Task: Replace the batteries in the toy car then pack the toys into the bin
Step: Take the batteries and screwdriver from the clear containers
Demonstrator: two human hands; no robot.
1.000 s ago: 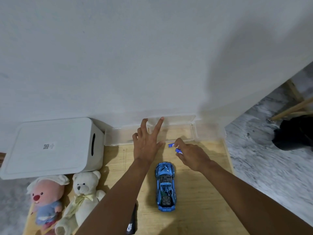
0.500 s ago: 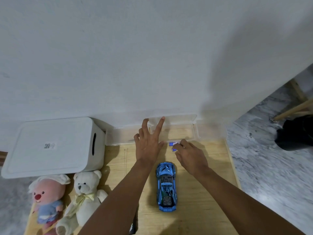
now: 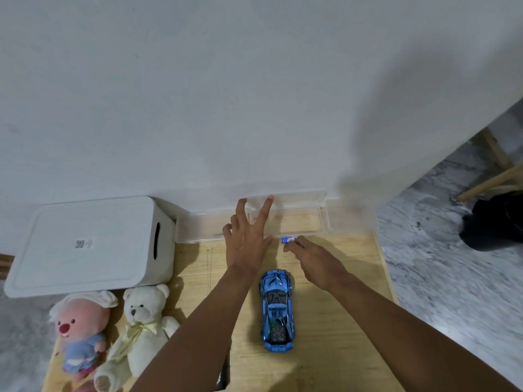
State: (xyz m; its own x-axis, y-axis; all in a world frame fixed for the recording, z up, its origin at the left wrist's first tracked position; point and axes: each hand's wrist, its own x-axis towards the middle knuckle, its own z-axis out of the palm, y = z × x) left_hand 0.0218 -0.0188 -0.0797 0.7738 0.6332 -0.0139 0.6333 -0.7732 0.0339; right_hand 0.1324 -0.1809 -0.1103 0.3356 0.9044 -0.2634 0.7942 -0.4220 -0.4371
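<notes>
Right hand (image 3: 317,264) pinches blue battery (image 3: 288,239) at clear case's (image 3: 195,230) near wall, long axis along that wall; left hand (image 3: 247,244) rests splayed, fingers straight, on the case beside it; toy car (image 3: 276,306) lies just short of the case, nose toward it.

Blue toy car (image 3: 276,309) stands on the wooden board (image 3: 328,343), a blue battery (image 3: 288,240) just beyond.
</notes>
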